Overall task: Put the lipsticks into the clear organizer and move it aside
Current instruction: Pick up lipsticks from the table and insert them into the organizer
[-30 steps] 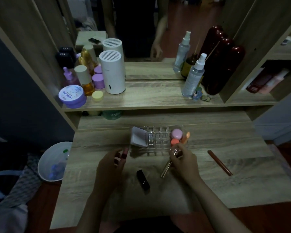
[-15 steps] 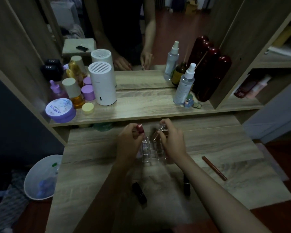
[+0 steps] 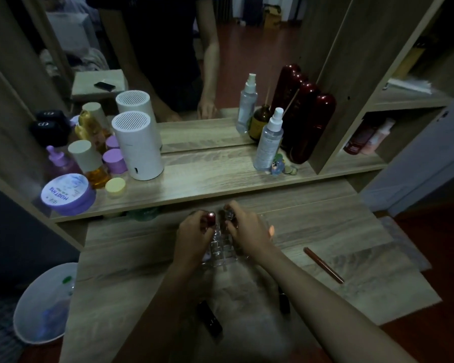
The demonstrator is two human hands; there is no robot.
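Nearest on the counter point(image 3: 131, 279) lie a black lipstick point(image 3: 210, 319) and, partly behind the right forearm, another dark lipstick point(image 3: 282, 301). Farther in, the clear organizer point(image 3: 220, 247) stands between both hands. The left hand point(image 3: 194, 237) pinches a red lipstick point(image 3: 210, 218) over the organizer's far edge; the right hand point(image 3: 247, 231) pinches a silvery lipstick point(image 3: 228, 214) just beside it. A brown pencil point(image 3: 323, 265) lies well apart to the right. Beyond, the shelf point(image 3: 220, 174) carries a white cylinder point(image 3: 136, 145) and a spray bottle point(image 3: 269, 142).
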